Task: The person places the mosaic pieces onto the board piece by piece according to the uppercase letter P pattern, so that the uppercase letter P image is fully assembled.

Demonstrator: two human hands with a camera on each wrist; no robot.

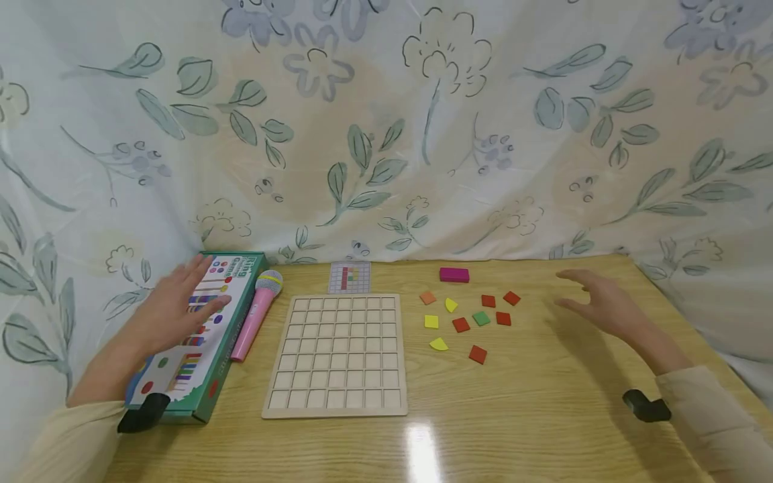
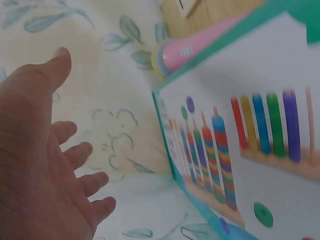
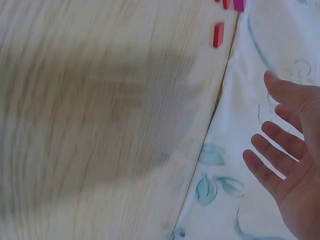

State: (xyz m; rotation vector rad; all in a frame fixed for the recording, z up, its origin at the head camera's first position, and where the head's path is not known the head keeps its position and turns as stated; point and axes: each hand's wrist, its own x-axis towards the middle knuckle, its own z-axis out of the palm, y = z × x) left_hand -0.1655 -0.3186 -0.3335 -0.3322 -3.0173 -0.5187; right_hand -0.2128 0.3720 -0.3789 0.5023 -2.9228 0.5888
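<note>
Left hand (image 1: 175, 305) hovers flat with spread fingers over the far end of the green toy box (image 1: 208, 365), holding nothing; whether it touches the lid cannot be told, and the wrist view shows it off to the side of the box's far edge. Right hand (image 1: 598, 305) floats above the bare table (image 1: 543, 416), fingers loose and wide, empty, well right of the grid board (image 1: 338, 355). Board sits centre with every cell vacant, so by my read nothing is placed yet. Loose tiles (image 1: 468, 318) lie just right of the board: several red, one orange, one green, some yellow, with a pink block (image 1: 454, 274) beyond them. Pattern card (image 1: 349, 277) lies just behind the board's far edge. Pink microphone (image 1: 256, 312) lies between the board and the box. All filling of the board looks left to do; neither hand is near a tile.
</note>
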